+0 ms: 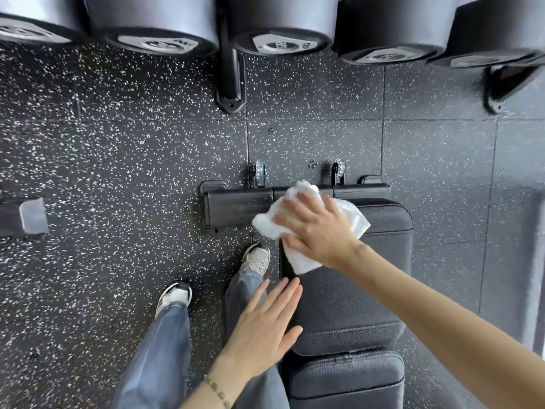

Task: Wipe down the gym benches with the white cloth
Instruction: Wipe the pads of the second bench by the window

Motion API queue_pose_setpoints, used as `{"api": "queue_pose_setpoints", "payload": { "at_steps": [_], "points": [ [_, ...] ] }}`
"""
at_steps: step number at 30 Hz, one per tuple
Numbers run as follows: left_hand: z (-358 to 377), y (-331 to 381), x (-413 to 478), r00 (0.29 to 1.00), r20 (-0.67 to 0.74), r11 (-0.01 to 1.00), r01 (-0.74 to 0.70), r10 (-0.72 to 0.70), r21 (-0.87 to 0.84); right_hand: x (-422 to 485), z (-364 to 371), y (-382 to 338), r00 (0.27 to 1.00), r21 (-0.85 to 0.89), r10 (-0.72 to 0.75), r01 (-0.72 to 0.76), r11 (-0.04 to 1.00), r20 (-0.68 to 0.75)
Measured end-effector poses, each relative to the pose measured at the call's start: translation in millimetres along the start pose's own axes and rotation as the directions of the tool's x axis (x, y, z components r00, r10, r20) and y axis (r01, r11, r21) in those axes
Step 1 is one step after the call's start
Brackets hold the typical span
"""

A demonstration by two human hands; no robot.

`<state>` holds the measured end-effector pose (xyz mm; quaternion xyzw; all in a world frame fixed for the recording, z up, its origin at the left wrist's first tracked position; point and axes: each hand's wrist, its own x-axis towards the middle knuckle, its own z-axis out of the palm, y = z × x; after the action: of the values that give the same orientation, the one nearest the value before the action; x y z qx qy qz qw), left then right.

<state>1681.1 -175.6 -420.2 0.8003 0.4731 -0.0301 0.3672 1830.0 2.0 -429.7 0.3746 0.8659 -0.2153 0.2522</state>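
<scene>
One black padded bench (354,305) stands on speckled rubber floor (118,172).

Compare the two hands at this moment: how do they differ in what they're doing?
The right hand presses flat on the white cloth at the far end of the bench; the left hand holds nothing, nearer, at its left edge. The left wrist wears a bracelet; the right is bare. Both have straight, open fingers.

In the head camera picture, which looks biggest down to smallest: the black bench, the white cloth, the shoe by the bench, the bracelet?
1. black bench
2. white cloth, partly under the right hand
3. shoe by the bench; farther away, so it may really be bigger
4. bracelet
</scene>
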Motion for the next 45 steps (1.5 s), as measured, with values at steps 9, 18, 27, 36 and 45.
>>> {"api": "queue_pose_setpoints", "payload": {
  "at_steps": [9,18,27,36,45],
  "points": [
    [-20.1,-27.2,-7.1,0.999,0.008,0.999,0.047,-0.047,0.022,-20.2,31.0,-29.1,0.968,-0.027,0.036,-0.044,0.999,-0.247],
    [-40.9,-42.5,21.5,0.988,0.021,0.978,-0.153,0.151,0.139,-143.0,126.2,-58.3,0.71,0.376,0.685,-0.597,0.709,-0.165],
    [-72.7,-92.9,87.8,0.883,0.139,0.77,-0.461,0.449,0.442,-88.5,127.0,-171.1,0.143,0.653,0.978,-0.757,0.007,0.155],
    [-65.0,-118.4,102.7,0.762,0.135,0.611,-0.6,0.634,0.516,-74.4,143.1,-174.7,-0.057,0.623,0.997,-0.782,-0.014,-0.05],
    [-32.3,-134.7,119.0,0.644,-0.064,0.605,-0.674,0.762,0.423,-62.5,158.5,-175.9,-0.21,0.687,0.952,-0.727,0.002,-0.224]
  ]
}}
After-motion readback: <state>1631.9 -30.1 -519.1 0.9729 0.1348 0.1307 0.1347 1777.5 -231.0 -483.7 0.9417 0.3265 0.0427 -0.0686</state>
